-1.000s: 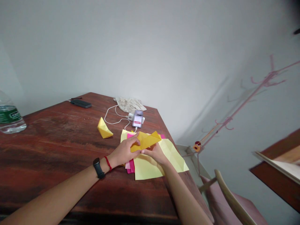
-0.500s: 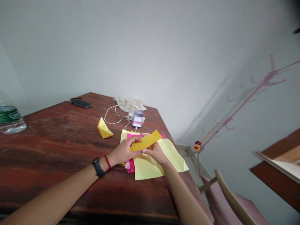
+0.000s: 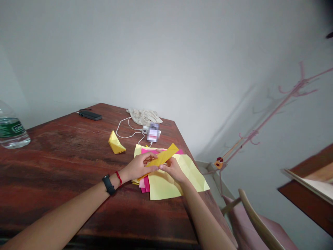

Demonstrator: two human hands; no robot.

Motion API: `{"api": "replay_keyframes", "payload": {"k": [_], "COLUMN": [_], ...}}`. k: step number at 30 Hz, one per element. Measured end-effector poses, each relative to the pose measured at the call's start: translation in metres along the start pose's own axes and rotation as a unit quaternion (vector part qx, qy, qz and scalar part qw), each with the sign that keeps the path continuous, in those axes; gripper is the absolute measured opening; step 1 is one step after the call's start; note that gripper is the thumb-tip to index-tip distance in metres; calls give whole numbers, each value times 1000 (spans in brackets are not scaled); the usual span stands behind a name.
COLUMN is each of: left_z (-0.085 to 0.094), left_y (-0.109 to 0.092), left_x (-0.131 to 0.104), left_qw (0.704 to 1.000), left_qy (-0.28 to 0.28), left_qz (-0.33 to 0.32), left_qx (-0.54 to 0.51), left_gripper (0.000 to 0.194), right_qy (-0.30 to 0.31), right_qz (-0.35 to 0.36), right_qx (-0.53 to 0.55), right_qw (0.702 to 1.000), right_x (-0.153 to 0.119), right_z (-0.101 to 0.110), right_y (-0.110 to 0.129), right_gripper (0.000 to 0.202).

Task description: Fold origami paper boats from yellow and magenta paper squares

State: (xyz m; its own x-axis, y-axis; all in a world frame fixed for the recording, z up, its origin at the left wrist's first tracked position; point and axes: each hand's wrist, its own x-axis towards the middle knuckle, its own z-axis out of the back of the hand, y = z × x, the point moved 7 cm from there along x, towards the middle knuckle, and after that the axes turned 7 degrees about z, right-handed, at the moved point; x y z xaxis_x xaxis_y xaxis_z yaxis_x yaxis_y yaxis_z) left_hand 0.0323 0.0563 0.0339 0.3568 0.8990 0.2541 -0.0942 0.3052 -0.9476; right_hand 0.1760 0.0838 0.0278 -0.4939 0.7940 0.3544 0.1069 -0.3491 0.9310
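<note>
A folded strip of yellow paper (image 3: 166,154) slants up to the right between both hands. My left hand (image 3: 140,165) is closed on its left part, with the fingers over the paper's upper side. From the right, my right hand (image 3: 173,169) grips the lower edge near the middle, its thumb close to the left fingertips. Some of the right fingers are hidden behind the paper. Beneath the hands lie pale yellow creased sheets (image 3: 165,187) and pink paper (image 3: 146,184). A folded yellow paper boat (image 3: 116,144) sits on the table to the left of them.
Beyond the papers, a phone (image 3: 153,133) with white cables lies on the wooden table (image 3: 65,156), near a crumpled cloth (image 3: 144,116). A dark power bank (image 3: 90,114) and a water bottle (image 3: 13,130) are at left. A chair (image 3: 249,211) and pink coat rack (image 3: 273,111) stand right.
The yellow strip has tilted slightly in my hands, and its lower left end now shows below my left fingers. Both hands stay in nearly the same place.
</note>
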Motion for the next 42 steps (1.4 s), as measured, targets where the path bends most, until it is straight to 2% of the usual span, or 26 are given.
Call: {"api": "replay_keyframes", "payload": {"k": [3, 7, 13, 25, 35, 42], "left_z": [1, 3, 3, 4, 4, 0], "left_y": [1, -10, -23, -8, -15, -22], "left_x": [0, -4, -10, -4, -6, -11], "left_qw": [1000, 998, 989, 996, 995, 983], "left_qy": [-9, -33, -67, -55, -48, -62], "left_qz": [7, -21, -53, -29, -40, -79], "left_qx": [8, 54, 123, 71, 78, 152], "left_gripper": [39, 39, 40, 39, 40, 47], "right_qy": [4, 8, 3, 6, 1, -33], "right_qz": [2, -2, -2, -1, -8, 4], "right_qx": [-5, -17, 13, 14, 21, 42], "right_qw": [1000, 1000, 1000, 1000, 1000, 999], "right_x": [0, 0, 0, 0, -1, -4], "right_z": [0, -1, -5, -4, -4, -4], "right_y": [0, 1, 5, 4, 3, 6], "right_gripper": [67, 52, 76, 71, 68, 91]}}
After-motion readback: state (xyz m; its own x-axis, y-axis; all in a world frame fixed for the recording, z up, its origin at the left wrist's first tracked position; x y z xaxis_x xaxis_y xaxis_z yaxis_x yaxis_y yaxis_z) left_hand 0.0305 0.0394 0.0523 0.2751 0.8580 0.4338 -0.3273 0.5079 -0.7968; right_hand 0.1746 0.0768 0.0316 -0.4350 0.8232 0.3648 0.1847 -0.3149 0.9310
